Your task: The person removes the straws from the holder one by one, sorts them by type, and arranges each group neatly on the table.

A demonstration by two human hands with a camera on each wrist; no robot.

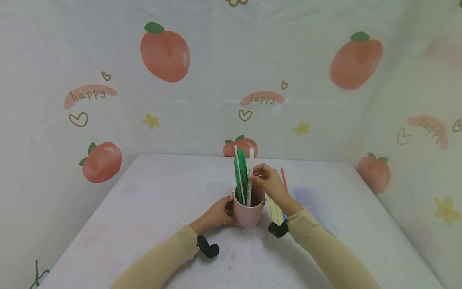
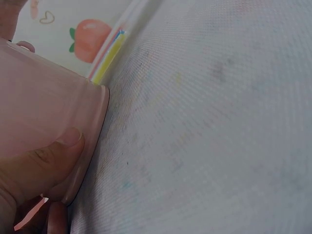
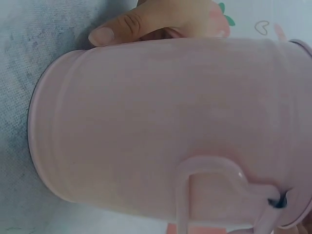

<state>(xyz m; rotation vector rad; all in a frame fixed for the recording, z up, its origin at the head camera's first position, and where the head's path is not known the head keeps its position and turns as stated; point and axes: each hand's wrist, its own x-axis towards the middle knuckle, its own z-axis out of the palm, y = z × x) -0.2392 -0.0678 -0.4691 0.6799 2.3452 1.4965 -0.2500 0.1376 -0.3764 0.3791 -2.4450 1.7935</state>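
A small pink metal bucket (image 1: 247, 216) stands upright on the table. My left hand (image 1: 217, 214) grips its left side, the thumb (image 2: 70, 139) lying against the wall near the base in the left wrist view. Slim green packets (image 1: 241, 170) and white paper-wrapped sticks with dark printing lean upright inside. My right hand (image 1: 268, 180) is above the bucket's right rim and pinches one white wrapped stick (image 1: 249, 188) that stands in it. In the right wrist view the bucket's wall and its handle (image 3: 209, 165) fill most of the picture; the right fingers are mostly hidden there.
Several thin coloured sticks, yellow (image 1: 272, 210) and red (image 1: 283, 178) among them, lie on the table just right of the bucket, partly behind my right arm. A white cloth covers the table (image 1: 162, 200); a fruit-printed curtain (image 1: 213, 60) hangs behind it.
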